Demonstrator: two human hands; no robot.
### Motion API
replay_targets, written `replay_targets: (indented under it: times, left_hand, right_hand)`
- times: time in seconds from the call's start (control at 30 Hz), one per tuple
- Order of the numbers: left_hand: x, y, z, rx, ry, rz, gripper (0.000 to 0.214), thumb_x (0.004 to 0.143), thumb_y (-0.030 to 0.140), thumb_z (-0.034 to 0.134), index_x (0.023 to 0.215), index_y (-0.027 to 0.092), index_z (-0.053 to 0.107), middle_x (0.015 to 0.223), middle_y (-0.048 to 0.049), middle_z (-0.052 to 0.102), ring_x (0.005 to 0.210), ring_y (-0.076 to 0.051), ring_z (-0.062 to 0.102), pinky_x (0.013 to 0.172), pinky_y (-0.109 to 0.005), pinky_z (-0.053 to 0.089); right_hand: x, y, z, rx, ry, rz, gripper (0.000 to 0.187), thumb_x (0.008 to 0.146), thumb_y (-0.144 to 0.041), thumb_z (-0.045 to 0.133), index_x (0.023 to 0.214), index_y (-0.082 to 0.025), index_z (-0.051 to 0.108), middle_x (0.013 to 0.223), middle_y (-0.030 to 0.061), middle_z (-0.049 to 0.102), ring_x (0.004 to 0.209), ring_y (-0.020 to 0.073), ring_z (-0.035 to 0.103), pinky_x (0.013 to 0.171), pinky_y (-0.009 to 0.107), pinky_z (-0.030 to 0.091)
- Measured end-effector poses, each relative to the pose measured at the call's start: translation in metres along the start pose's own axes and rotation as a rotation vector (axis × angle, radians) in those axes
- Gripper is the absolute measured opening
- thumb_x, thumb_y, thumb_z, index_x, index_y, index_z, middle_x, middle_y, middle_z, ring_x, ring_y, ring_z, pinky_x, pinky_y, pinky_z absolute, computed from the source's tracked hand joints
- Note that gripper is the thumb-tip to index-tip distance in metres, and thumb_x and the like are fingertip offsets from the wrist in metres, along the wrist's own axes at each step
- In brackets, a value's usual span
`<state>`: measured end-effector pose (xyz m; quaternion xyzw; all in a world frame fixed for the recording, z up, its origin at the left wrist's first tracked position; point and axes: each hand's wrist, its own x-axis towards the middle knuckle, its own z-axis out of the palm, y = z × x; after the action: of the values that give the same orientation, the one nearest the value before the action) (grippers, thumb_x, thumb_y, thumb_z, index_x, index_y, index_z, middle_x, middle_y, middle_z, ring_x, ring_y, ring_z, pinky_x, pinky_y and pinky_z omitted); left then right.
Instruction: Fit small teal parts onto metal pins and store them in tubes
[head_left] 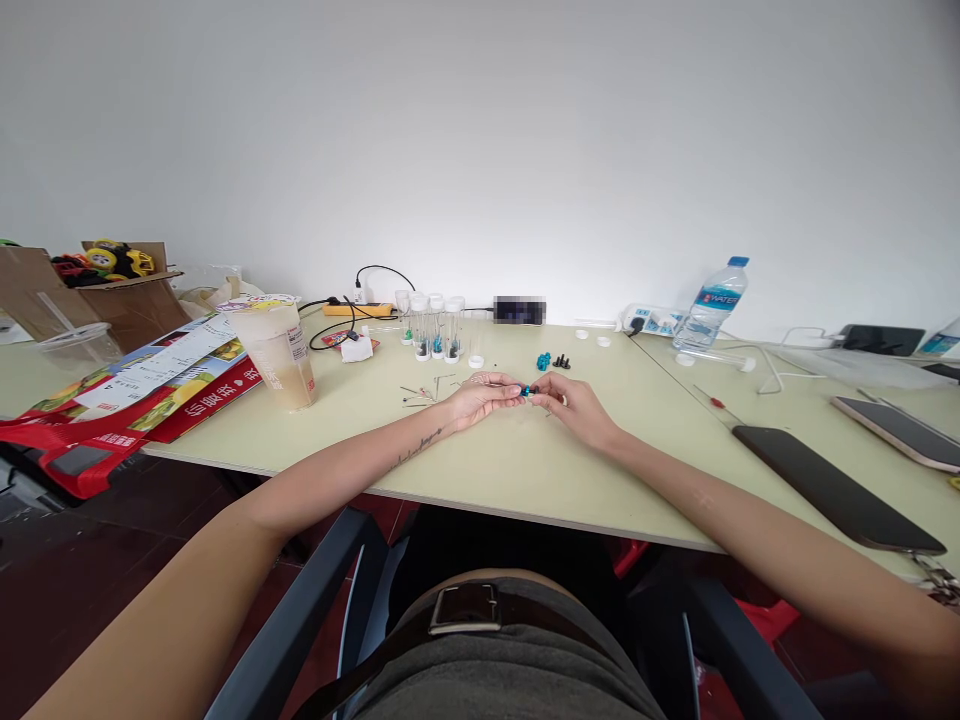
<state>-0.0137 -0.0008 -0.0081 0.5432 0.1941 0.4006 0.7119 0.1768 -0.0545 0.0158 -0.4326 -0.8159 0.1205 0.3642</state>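
My left hand (pixel 484 397) and my right hand (pixel 566 402) meet above the table, fingertips pinched on a small blue-and-black piece (pixel 527 391) held between them. Most of that piece is covered by the fingers, so its exact kind does not show. Just beyond the hands lies a small cluster of bright blue pieces (pixel 544 362). Beside it stand several black bolts (pixel 561 362). To the left of my left hand, thin metal rods and hex keys (pixel 427 391) are spread on the table (pixel 465 460).
Clear tubes (pixel 453 330) with small parts stand behind the hands, near a white cap (pixel 476 361). A drink cup (pixel 274 355) and red bag (pixel 210 385) are left. A water bottle (pixel 709 308) and a dark phone (pixel 832 485) are right.
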Motion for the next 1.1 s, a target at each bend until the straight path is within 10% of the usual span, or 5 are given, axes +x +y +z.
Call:
replay_targets:
  times: [1.1]
  left_hand:
    - [0.0013,0.0,-0.0019,-0.015,-0.007,0.016,0.019,0.067,0.014,0.071,0.083,0.007,0.064,0.077,-0.0056,0.065,0.077,-0.012,0.063,0.084,-0.027,0.045]
  right_hand:
    - [0.0001,0.0003,-0.0007,0.018,-0.056,0.018,0.036,0.088,-0.048,0.036,0.077,-0.019,0.055,0.071,0.0019,0.061,0.057,0.0128,0.048,0.058,0.027,0.038]
